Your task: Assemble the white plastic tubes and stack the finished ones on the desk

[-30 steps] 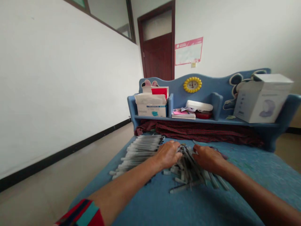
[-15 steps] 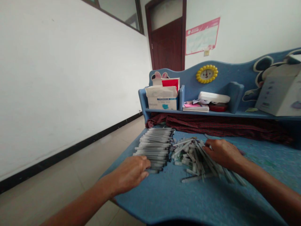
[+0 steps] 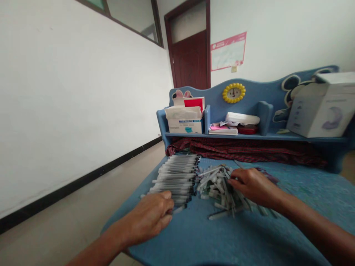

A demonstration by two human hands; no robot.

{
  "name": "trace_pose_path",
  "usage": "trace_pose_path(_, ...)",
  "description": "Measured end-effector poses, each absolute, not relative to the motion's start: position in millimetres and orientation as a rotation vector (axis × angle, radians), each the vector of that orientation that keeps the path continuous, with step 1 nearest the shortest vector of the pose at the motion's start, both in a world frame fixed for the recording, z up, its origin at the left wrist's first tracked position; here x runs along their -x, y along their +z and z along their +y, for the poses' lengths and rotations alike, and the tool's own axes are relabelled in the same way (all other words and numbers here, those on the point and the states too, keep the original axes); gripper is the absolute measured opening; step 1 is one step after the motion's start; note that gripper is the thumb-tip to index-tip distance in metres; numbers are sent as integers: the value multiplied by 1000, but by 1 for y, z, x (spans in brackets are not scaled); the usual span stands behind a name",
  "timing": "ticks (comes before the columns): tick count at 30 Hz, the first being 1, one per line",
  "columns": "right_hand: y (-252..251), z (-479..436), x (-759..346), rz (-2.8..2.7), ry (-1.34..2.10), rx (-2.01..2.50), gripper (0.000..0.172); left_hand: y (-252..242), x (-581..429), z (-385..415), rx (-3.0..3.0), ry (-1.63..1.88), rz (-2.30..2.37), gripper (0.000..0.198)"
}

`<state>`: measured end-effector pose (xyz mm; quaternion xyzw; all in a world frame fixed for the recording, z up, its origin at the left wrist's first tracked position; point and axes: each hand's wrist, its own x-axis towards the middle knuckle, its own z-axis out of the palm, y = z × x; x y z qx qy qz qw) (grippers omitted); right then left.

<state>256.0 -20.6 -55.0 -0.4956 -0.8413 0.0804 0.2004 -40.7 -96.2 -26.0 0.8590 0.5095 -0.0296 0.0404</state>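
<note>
Several clear pens with dark tips lie side by side in a row [image 3: 176,175] on the blue table [image 3: 188,236]. At the near end of that row is my left hand [image 3: 151,214], its fingers closed around something I cannot make out. Right of the row spreads a jumbled pile of translucent pen parts [image 3: 222,188]. My right hand [image 3: 256,186] is at the pile's right edge, fingertips pinched together over the tubes; what they grip, if anything, is too blurred to tell.
Behind the pens, a red checked cloth [image 3: 222,148] lies under a blue shelf [image 3: 249,136]. On the shelf stand a mask box [image 3: 185,125], a stack of papers [image 3: 223,130] and a large white box [image 3: 318,107]. A white wall [image 3: 83,92] rises at the left.
The camera view has shifted, moving the table and shelf slightly left and down in the picture. Both hands remain near the same pens and pile, with closed fingers.
</note>
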Motion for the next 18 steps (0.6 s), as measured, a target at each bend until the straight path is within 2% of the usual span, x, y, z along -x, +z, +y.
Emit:
trace_pose_path(6, -43, -31, -245, -2323, 664, 1034, 37, -9, -16, -75, -2640, 201, 1318, 10)
trace_pose_path(10, -44, -25, -253, -2153, 783, 1073, 40, -6, -49, -48, -2699, 370, 1161, 10)
trace_pose_path(18, -47, -2, -274, -1773, 1122, 1115, 36, -15, -72, -13, -2784, 596, 1080, 10)
